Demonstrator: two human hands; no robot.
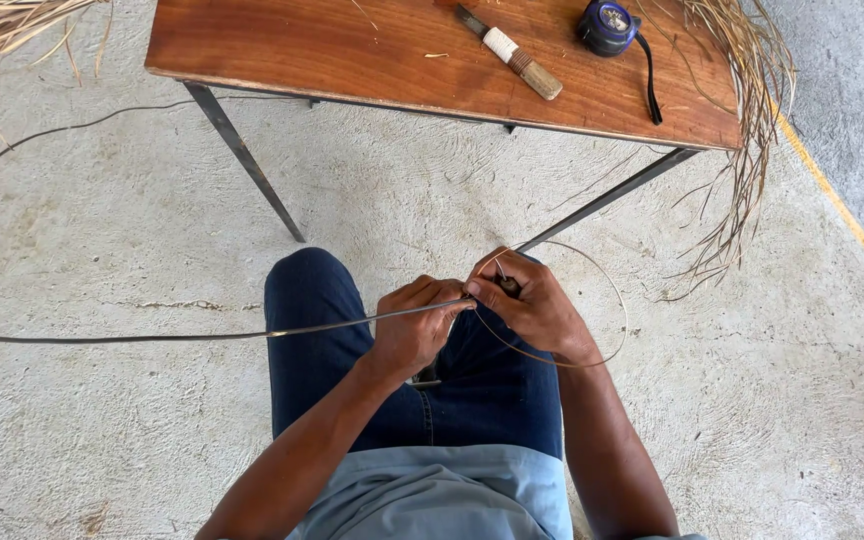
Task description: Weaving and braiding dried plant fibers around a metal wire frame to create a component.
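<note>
While two hands point(412, 330) point(532, 305) pinch one strip point(152, 337), one loop point(612, 300) curls.

Both hands, left hand point(414, 330) and right hand point(532, 305), pinch a thin cane strip point(202, 336) over the lap, looped by the right. Knife point(510, 52) and tape measure point(607, 25) lie on the tabletop point(352, 50).

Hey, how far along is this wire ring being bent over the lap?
Done: one thin loop already curves round beside the right hand. In hand: both hands pinch the wire where the loop closes, the left hand in a grip on the straight run. Left: a long tail runs off to the left, unbent. The knife and tape measure lie on the table, untouched.
</note>
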